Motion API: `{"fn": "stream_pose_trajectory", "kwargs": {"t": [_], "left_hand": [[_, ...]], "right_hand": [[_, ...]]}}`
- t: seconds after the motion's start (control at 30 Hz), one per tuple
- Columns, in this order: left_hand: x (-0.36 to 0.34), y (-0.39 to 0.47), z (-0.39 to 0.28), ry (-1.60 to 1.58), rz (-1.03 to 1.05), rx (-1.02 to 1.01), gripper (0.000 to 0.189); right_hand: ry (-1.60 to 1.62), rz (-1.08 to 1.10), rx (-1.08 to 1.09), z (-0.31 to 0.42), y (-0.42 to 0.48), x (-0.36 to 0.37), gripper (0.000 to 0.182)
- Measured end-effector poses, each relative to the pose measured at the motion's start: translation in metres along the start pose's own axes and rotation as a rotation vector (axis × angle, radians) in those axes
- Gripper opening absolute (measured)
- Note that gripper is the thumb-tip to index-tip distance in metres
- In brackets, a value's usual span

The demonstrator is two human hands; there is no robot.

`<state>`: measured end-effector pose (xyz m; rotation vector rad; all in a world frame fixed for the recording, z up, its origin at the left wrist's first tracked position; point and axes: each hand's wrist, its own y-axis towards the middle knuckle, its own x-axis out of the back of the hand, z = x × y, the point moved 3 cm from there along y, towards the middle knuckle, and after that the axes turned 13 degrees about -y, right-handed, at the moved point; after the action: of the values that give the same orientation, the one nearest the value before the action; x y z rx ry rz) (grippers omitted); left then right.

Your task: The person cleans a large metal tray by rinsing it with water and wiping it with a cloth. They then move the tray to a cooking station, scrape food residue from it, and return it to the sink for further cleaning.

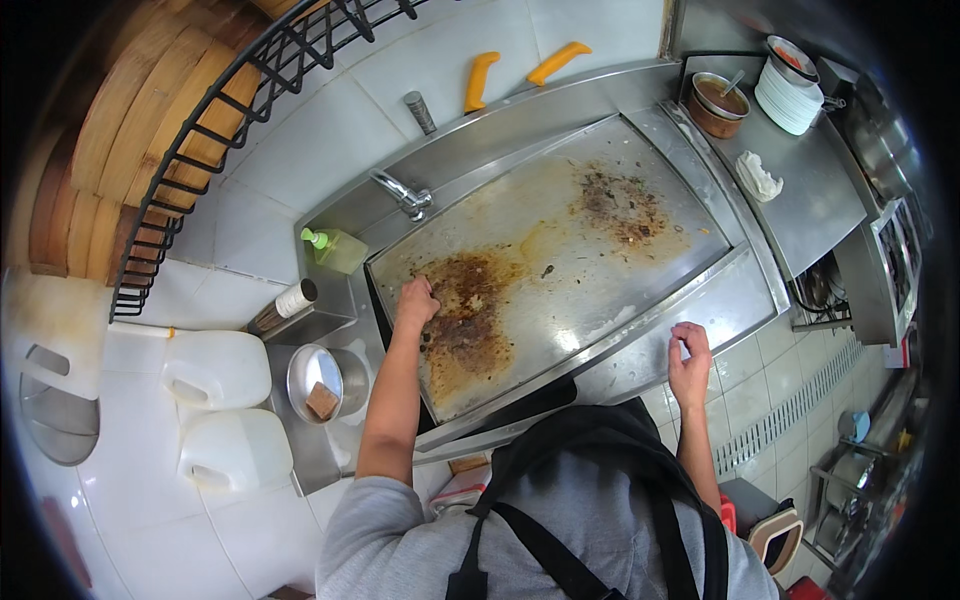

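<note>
A flat steel griddle plate (547,300) lies before me, with brown-black burnt residue at its left and upper right. My left hand (418,301) is on or just above the plate's left part, beside the residue, fingers curled; whether something small is in them cannot be told. Over the steel front ledge (720,300), my right hand (690,351) hangs with bent fingers, thumb near the fingertips, and nothing visible in it. A chrome faucet (405,196) stands behind the plate. The green pump bottle (339,250) is at the plate's back left corner.
Two orange-handled tools (480,81) stand behind the rear steel rim. Left are a steel pot with a brown block (322,401) on its lid, white plastic jugs (217,371) and a black wire rack (187,157) with bamboo steamers. Right are a sauce pot (718,105), stacked plates (787,97) and a white cloth (759,177).
</note>
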<state>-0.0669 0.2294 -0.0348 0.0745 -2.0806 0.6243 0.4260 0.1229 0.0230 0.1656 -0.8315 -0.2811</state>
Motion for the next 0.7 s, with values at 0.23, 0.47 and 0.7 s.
{"fn": "stream_pose_trajectory", "kwargs": {"t": [0.23, 0.47, 0.7], "left_hand": [[-0.005, -0.022, -0.007, -0.643, -0.009, -0.087, 0.023], [-0.065, -0.09, -0.113, -1.365, 0.486, -0.329, 0.02], [-0.146, -0.168, -0.224, -1.307, 0.746, -0.413, 0.023]], "right_hand": [[0.133, 0.134, 0.091, 0.047, 0.01, -0.017, 0.012], [0.201, 0.336, 0.154, 0.073, 0.006, -0.022, 0.013], [0.301, 0.304, -0.05, 0.041, -0.009, -0.009, 0.016]]}}
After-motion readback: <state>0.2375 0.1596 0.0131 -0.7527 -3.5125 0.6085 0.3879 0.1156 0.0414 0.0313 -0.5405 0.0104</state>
